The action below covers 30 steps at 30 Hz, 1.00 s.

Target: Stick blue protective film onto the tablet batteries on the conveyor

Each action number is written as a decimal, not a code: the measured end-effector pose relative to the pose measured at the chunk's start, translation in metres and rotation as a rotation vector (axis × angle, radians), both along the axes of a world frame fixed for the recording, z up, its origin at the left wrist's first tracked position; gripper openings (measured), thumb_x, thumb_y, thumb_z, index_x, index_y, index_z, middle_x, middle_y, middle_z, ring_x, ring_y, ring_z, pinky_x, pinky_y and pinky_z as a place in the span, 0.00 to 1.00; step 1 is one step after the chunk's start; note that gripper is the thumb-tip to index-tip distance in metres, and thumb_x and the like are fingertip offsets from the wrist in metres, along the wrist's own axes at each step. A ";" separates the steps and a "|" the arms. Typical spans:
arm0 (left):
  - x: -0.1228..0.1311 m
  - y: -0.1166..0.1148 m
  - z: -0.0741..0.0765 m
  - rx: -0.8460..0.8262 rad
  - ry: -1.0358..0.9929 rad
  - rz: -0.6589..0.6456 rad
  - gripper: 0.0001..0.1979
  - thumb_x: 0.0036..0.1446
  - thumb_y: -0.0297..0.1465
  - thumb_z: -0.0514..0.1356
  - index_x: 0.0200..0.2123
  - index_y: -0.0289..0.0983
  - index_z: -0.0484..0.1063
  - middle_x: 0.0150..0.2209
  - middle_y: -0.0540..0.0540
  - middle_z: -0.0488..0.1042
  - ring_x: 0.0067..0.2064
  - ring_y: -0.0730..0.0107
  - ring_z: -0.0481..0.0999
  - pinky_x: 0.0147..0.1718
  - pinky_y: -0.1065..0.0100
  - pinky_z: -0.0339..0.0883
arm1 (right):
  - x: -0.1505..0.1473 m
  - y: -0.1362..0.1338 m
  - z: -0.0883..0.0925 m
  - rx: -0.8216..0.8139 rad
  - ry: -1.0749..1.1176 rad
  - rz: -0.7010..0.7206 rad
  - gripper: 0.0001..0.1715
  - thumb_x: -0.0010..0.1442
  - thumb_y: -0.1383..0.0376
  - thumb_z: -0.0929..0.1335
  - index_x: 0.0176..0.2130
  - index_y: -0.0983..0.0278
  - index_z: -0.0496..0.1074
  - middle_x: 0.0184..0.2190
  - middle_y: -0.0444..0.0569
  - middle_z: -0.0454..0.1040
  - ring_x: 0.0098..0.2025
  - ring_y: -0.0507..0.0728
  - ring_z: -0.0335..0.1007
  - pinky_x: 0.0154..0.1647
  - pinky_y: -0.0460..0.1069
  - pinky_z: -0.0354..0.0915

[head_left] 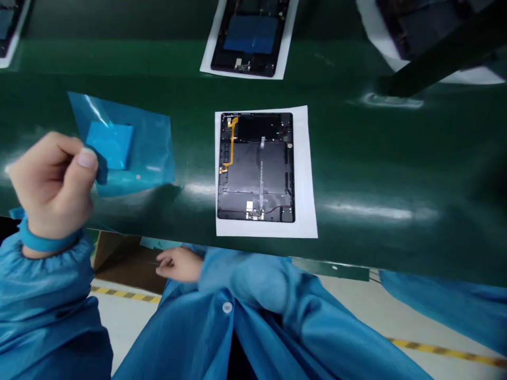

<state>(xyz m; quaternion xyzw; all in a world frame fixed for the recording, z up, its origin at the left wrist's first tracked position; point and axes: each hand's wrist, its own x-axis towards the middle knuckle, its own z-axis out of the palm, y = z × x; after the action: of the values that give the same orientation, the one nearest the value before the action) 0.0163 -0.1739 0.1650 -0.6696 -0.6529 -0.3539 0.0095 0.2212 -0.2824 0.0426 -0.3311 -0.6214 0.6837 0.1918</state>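
Note:
My left hand (55, 182), a blue band round its wrist, is closed in a pinch on the edge of a clear blue plastic film (152, 142) over the left of the green table. A brighter blue square (113, 143) shows within the film's outline; whether it is stuck to the film or lies beneath it I cannot tell. My right hand (180, 264) is below the table's front edge, above a cardboard box, fingers loosely bent and nothing visible in them. A tablet with its back off (255, 169), showing an orange flex cable, lies on white paper (304, 211), touched by neither hand.
Another opened tablet (245, 37) with a blue patch lies on white paper at the back. Parts of further tablets show in both back corners. A dark post (431, 60) stands at the right. Below the front edge is a cardboard box (127, 264).

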 end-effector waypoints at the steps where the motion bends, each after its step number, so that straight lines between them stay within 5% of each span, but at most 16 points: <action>1: 0.007 -0.007 0.001 0.033 0.040 -0.107 0.15 0.55 0.43 0.60 0.28 0.36 0.68 0.22 0.53 0.64 0.24 0.77 0.61 0.25 0.71 0.55 | 0.015 0.002 0.014 0.014 0.038 0.028 0.03 0.57 0.65 0.75 0.35 0.58 0.80 0.28 0.40 0.81 0.29 0.52 0.79 0.34 0.45 0.76; 3: 0.026 -0.021 0.002 0.057 0.117 -0.337 0.06 0.57 0.32 0.60 0.29 0.37 0.68 0.23 0.54 0.65 0.23 0.79 0.61 0.23 0.72 0.55 | 0.050 0.014 0.045 0.147 0.109 -0.029 0.09 0.64 0.66 0.69 0.42 0.61 0.80 0.34 0.45 0.82 0.33 0.52 0.79 0.39 0.46 0.75; 6: 0.064 -0.035 0.000 -0.053 0.149 -0.621 0.08 0.57 0.23 0.59 0.30 0.40 0.64 0.24 0.53 0.66 0.24 0.76 0.63 0.24 0.71 0.59 | 0.095 0.041 0.081 0.384 0.019 -0.220 0.20 0.68 0.59 0.67 0.56 0.65 0.73 0.44 0.53 0.81 0.39 0.55 0.78 0.44 0.50 0.76; 10: 0.107 -0.041 -0.017 -0.093 0.185 -0.856 0.07 0.60 0.25 0.58 0.31 0.40 0.64 0.25 0.49 0.70 0.26 0.68 0.66 0.25 0.63 0.58 | 0.118 0.065 0.088 0.490 0.001 -0.141 0.27 0.68 0.50 0.67 0.56 0.66 0.71 0.46 0.57 0.79 0.45 0.59 0.77 0.48 0.54 0.76; 16: 0.118 -0.040 -0.025 -0.176 0.092 -0.849 0.06 0.66 0.26 0.53 0.44 0.37 0.68 0.31 0.47 0.73 0.31 0.67 0.70 0.30 0.64 0.66 | 0.118 0.066 0.072 0.537 0.023 -0.211 0.14 0.72 0.64 0.63 0.53 0.63 0.72 0.48 0.53 0.79 0.50 0.57 0.77 0.53 0.52 0.75; 18: 0.114 -0.037 -0.018 -0.121 0.107 -0.720 0.10 0.65 0.27 0.56 0.49 0.37 0.68 0.35 0.45 0.74 0.35 0.66 0.72 0.35 0.63 0.68 | 0.122 0.068 0.068 0.588 0.017 -0.231 0.16 0.72 0.69 0.61 0.54 0.63 0.73 0.50 0.53 0.79 0.53 0.57 0.77 0.55 0.51 0.74; 21: 0.104 -0.026 -0.004 -0.023 0.310 -0.517 0.22 0.61 0.34 0.65 0.56 0.36 0.68 0.49 0.36 0.74 0.50 0.51 0.73 0.49 0.51 0.67 | 0.130 0.072 0.065 0.665 0.008 -0.221 0.21 0.70 0.71 0.62 0.60 0.65 0.70 0.53 0.55 0.78 0.55 0.56 0.76 0.57 0.51 0.74; 23: 0.099 -0.017 0.003 -0.093 0.377 -0.597 0.18 0.62 0.35 0.66 0.53 0.37 0.71 0.50 0.37 0.75 0.51 0.49 0.74 0.50 0.50 0.67 | 0.137 0.074 0.063 0.698 -0.025 -0.222 0.23 0.70 0.71 0.62 0.62 0.65 0.69 0.51 0.55 0.77 0.51 0.56 0.76 0.54 0.51 0.75; 26: 0.097 -0.008 0.007 -0.239 0.252 -0.795 0.04 0.66 0.28 0.62 0.43 0.37 0.73 0.39 0.46 0.78 0.40 0.65 0.78 0.39 0.63 0.71 | 0.144 0.078 0.066 0.708 -0.077 -0.296 0.21 0.69 0.70 0.64 0.59 0.64 0.73 0.48 0.53 0.78 0.47 0.55 0.78 0.49 0.51 0.76; 30: 0.104 -0.001 0.002 -0.292 0.138 -0.784 0.04 0.67 0.28 0.60 0.40 0.37 0.76 0.36 0.47 0.79 0.36 0.71 0.79 0.35 0.70 0.72 | 0.150 0.087 0.072 0.628 -0.185 -0.444 0.08 0.64 0.65 0.72 0.45 0.61 0.78 0.34 0.45 0.81 0.33 0.53 0.78 0.37 0.47 0.76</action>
<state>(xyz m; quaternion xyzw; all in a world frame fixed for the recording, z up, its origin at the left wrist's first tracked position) 0.1199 -0.1748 0.1666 -0.8837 -0.3898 -0.1889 -0.1774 0.3713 -0.1952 0.1143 -0.4427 -0.7282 0.3696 0.3703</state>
